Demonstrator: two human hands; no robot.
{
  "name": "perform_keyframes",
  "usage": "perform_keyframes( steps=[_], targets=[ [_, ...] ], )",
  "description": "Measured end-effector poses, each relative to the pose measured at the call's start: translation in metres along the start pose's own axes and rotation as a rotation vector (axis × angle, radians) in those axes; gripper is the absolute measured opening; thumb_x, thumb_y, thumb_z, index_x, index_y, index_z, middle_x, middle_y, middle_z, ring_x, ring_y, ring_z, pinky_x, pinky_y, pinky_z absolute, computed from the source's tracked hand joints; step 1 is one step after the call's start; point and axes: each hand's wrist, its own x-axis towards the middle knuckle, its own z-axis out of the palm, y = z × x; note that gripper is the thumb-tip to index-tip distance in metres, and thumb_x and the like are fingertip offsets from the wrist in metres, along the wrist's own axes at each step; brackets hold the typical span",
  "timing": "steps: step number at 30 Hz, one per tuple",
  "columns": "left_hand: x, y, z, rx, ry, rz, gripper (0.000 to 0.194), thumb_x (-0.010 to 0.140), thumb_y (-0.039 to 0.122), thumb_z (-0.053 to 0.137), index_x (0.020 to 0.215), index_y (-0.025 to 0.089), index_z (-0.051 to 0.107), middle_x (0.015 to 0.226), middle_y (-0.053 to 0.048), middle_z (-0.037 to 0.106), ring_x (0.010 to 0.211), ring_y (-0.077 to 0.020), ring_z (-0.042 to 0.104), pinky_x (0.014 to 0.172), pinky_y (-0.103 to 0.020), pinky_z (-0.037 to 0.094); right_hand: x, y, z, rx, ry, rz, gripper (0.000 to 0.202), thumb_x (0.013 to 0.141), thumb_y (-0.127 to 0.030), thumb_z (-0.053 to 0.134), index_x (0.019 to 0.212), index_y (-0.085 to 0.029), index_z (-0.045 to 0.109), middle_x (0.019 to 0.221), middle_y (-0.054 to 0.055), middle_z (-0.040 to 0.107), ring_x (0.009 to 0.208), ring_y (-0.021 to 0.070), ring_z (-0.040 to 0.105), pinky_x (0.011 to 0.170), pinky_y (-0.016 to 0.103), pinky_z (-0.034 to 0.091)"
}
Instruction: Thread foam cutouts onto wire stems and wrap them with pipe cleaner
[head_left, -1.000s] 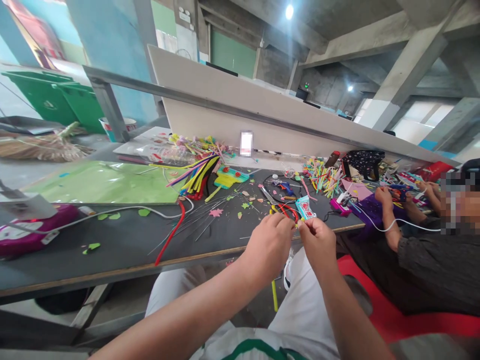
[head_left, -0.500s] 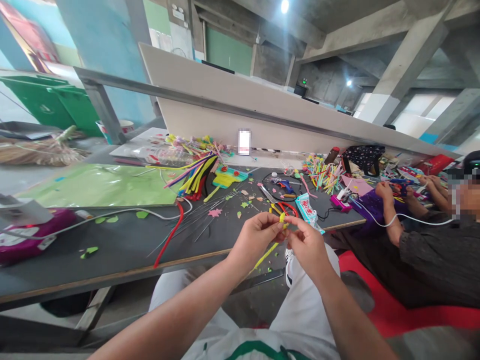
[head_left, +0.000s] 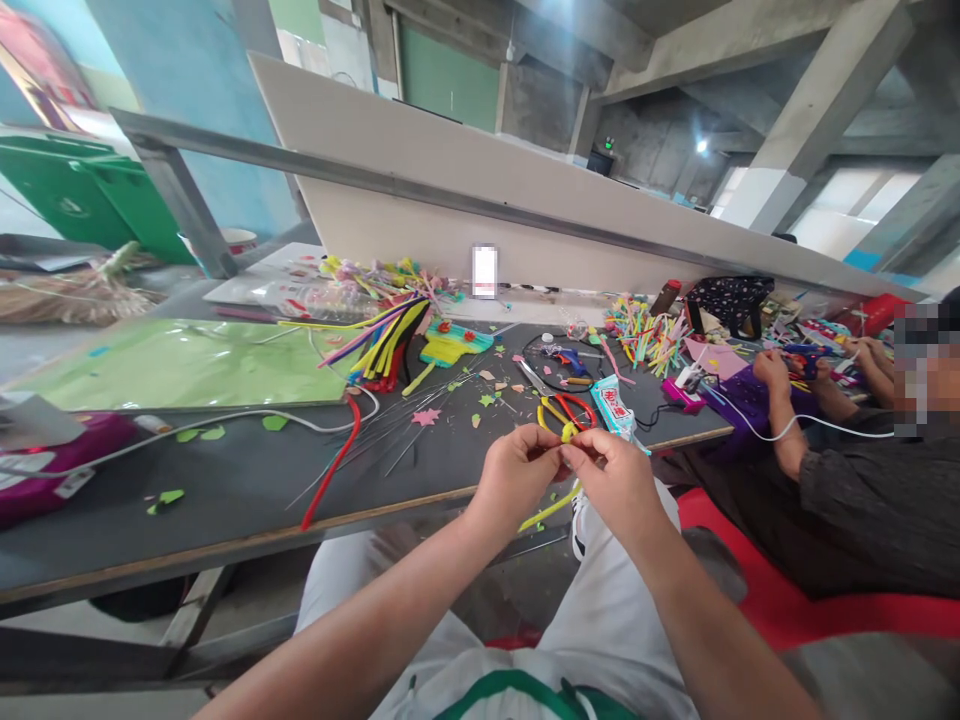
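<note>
Between my fingertips, just past the table's front edge, is a yellow pipe cleaner [head_left: 551, 510]. Its upper part is bent into a small coil or knot; its loose tail hangs down below my hands. My left hand [head_left: 517, 475] pinches it from the left, and my right hand [head_left: 616, 480] pinches it from the right, thumbs nearly touching. Behind my fingertips lie scissors [head_left: 534, 378] with blades pointing away, and red-orange handles [head_left: 576, 408]. A blue-and-white packet [head_left: 613, 402] rests just right of them. The exact shape of the coil is partly hidden by my fingers.
Pipe cleaner bundles [head_left: 394, 340] lie left of centre, with more [head_left: 649, 335] at the right. A blue glue gun [head_left: 571, 360], thin wires [head_left: 405, 430] and paper scraps are scattered about. A red pipe cleaner [head_left: 334, 470] overhangs the front edge. A co-worker's arm [head_left: 784, 425] is at right.
My hands have drawn closer together around the yellow pipe cleaner. Its upper end now sits lower and looks more rounded, and the tail has swung rightward. The view has shifted slightly.
</note>
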Motion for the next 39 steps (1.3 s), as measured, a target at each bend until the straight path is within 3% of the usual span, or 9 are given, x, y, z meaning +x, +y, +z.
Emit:
perform_keyframes(
  steps=[5,10,13,18,22,25,28,34,39],
  targets=[
    [-0.002,0.0,0.004,0.26,0.069,0.146,0.007,0.067,0.015,0.056,0.066,0.014,0.063,0.065,0.0,0.06,0.063,-0.0114,0.055,0.06,-0.022,0.046,0.0,-0.002,0.008,-0.042,0.121,0.0,0.015,0.08,-0.033,0.058,0.075,-0.02,0.064,0.073,0.003,0.066,0.07,0.0178,0.059,0.064,0.026,0.041],
    [-0.005,-0.001,0.004,-0.11,-0.155,-0.015,0.012,0.07,0.024,0.062,0.076,0.015,0.058,0.069,0.0,0.061,0.067,-0.012,0.058,0.069,-0.028,0.05,0.004,0.003,0.001,0.261,0.052,0.041,0.016,0.081,-0.032,0.055,0.078,-0.018,0.061,0.073,0.002,0.063,0.066,0.0154,0.056,0.061,0.025,0.042],
    [0.001,0.009,-0.007,-0.037,-0.227,0.038,0.016,0.074,0.028,0.061,0.083,0.015,0.059,0.074,-0.001,0.061,0.069,-0.0116,0.058,0.069,-0.026,0.049,0.013,0.006,-0.008,0.457,-0.046,0.052,0.017,0.081,-0.033,0.055,0.079,-0.017,0.06,0.068,0.0,0.057,0.062,0.013,0.051,0.058,0.023,0.041],
    [0.025,0.062,-0.032,0.517,-0.19,0.586,0.015,0.083,0.022,0.053,0.092,0.017,0.063,0.09,-0.006,0.063,0.088,-0.0167,0.058,0.08,-0.03,0.047,0.036,0.003,-0.021,0.539,-0.112,-0.059,0.016,0.079,-0.031,0.058,0.071,-0.017,0.059,0.061,-0.002,0.05,0.059,0.011,0.044,0.056,0.023,0.037],
    [0.048,0.113,-0.036,0.772,-0.608,0.92,0.023,0.086,0.019,0.048,0.103,0.018,0.063,0.122,-0.013,0.053,0.108,-0.0194,0.053,0.088,-0.032,0.044,0.054,-0.002,-0.024,0.75,-0.35,-0.156,0.021,0.077,-0.036,0.063,0.07,-0.016,0.06,0.062,-0.002,0.05,0.057,0.0102,0.043,0.054,0.023,0.036],
    [0.061,0.134,-0.031,0.756,-0.851,0.894,0.014,0.084,0.02,0.054,0.089,0.015,0.066,0.098,-0.011,0.063,0.093,-0.0165,0.059,0.081,-0.028,0.047,0.06,0.0,-0.023,0.897,-0.497,-0.158,0.021,0.075,-0.036,0.067,0.072,-0.015,0.061,0.064,0.0,0.054,0.056,0.0098,0.046,0.053,0.023,0.037],
    [0.065,0.139,-0.026,0.72,-0.916,0.827,0.01,0.08,0.02,0.059,0.082,0.016,0.068,0.084,-0.008,0.065,0.082,-0.0149,0.059,0.075,-0.026,0.047,0.059,0.002,-0.023,0.981,-0.567,-0.104,0.023,0.072,-0.037,0.071,0.073,-0.015,0.063,0.065,0.001,0.056,0.055,0.0097,0.048,0.051,0.022,0.038],
    [0.061,0.138,-0.02,0.741,-0.856,0.693,0.005,0.073,0.023,0.067,0.073,0.022,0.072,0.082,-0.006,0.067,0.087,-0.018,0.059,0.088,-0.031,0.042,0.052,-0.004,-0.029,1.116,-0.644,0.004,0.024,0.069,-0.037,0.073,0.071,-0.015,0.062,0.063,-0.001,0.055,0.055,0.0093,0.05,0.052,0.022,0.039],
    [0.057,0.134,-0.019,0.755,-0.771,0.624,0.006,0.072,0.022,0.064,0.07,0.019,0.068,0.076,-0.004,0.065,0.082,-0.0162,0.056,0.075,-0.026,0.043,0.059,-0.006,-0.039,0.959,-0.665,0.062,0.03,0.063,-0.039,0.075,0.071,-0.014,0.061,0.063,-0.001,0.057,0.051,0.0098,0.053,0.052,0.025,0.045]
  ],
)
